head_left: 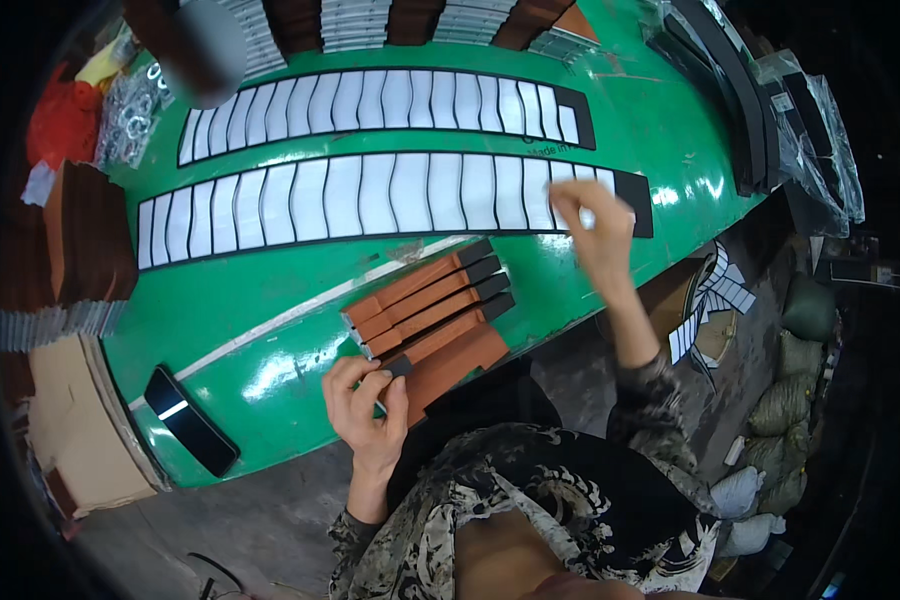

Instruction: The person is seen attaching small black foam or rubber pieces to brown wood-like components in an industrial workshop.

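Observation:
My left hand [365, 405] is at the near side of the table, fingers curled and closed on the end of a reddish-brown folded piece with a small dark tab [398, 366]. Beside it lie several similar reddish-brown pieces [420, 295] with black ends, side by side. My right hand [600, 225] is over the right part of the nearer long black strip [370, 195], which bears a row of white wavy-edged stickers. Its thumb and fingers are pinched together; whatever they hold is too small to make out. A second such strip [380, 105] lies parallel behind.
The table [260, 375] is green and glossy. A phone [192, 422] rests at its near left corner, by a cardboard box [80, 420]. Brown stacks [90, 240] stand at left, more at the back. Black strips in plastic [810, 130] lie far right; sticker scraps [710, 300] hang below the edge.

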